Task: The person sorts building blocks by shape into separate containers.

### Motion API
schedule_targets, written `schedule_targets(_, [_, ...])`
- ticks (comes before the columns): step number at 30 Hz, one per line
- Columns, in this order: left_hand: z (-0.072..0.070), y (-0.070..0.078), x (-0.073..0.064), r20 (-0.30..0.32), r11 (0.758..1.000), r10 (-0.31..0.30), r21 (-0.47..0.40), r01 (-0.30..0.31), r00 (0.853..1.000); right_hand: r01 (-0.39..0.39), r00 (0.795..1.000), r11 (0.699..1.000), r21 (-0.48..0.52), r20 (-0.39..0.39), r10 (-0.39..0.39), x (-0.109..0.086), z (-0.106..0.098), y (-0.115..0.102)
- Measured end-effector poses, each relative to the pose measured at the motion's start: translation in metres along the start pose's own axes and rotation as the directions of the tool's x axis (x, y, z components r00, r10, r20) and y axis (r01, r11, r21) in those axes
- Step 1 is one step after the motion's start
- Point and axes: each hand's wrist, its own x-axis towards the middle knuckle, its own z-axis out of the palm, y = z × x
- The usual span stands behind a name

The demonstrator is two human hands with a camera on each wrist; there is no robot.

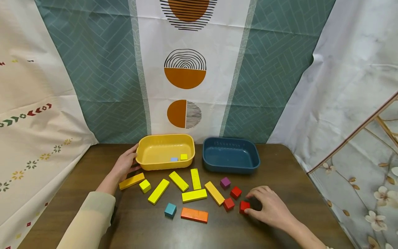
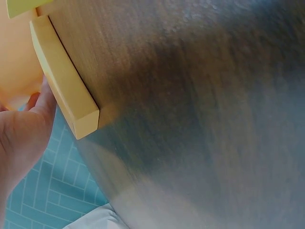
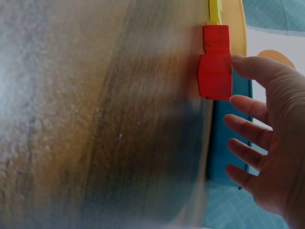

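My left hand (image 1: 125, 162) holds the left end of a yellow tray (image 1: 164, 166), which has a small blue piece (image 1: 174, 159) and a yellow cube (image 1: 183, 157) inside. Just below that hand lies an amber block (image 1: 132, 181), large in the left wrist view. On the right, my right hand (image 1: 270, 206) is beside a red cube (image 1: 244, 204), its thumb at the cube's edge. The right wrist view shows the other fingers spread apart, off the cube (image 3: 215, 78). Two more red cubes, one nearer (image 1: 228, 204) and one farther (image 1: 236, 192), sit to its left.
A dark blue tray (image 1: 230, 168) stands right of the yellow one. Several yellow blocks (image 1: 194, 195), an orange block (image 1: 194, 215), a teal cube (image 1: 170, 210), another yellow cube (image 1: 145, 186) and a purple cube (image 1: 225, 183) lie on the brown table. Curtains hang behind.
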Motion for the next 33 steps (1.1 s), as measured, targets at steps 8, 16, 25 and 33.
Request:
schedule_targets(8, [-0.0009, -0.0006, 0.0015, -0.002, 1.0, -0.007, -0.008, 0.007, 1.0, -0.027, 0.998, 1.0, -0.002, 0.061, 0.027, 0.0004, 0.0026, 0.0003])
schedule_targets(16, [-0.001, -0.0001, 0.0022, 0.002, 1.0, -0.009, -0.015, 0.009, 1.0, -0.041, 0.994, 0.999, -0.006, 0.099, 0.041, -0.001, 0.0051, 0.0016])
schedule_targets(25, [0.0013, 0.0023, -0.001, -0.008, 1.0, -0.011, -0.002, 0.011, 1.0, -0.027, 0.996, 1.0, -0.011, 0.085, 0.027, -0.0021, 0.007, 0.0032])
schedule_targets(33, [0.0009, 0.0027, -0.0022, -0.002, 1.0, 0.001, -0.001, -0.001, 1.0, -0.019, 0.997, 1.0, -0.014, 0.069, 0.02, -0.0028, 0.008, 0.0001])
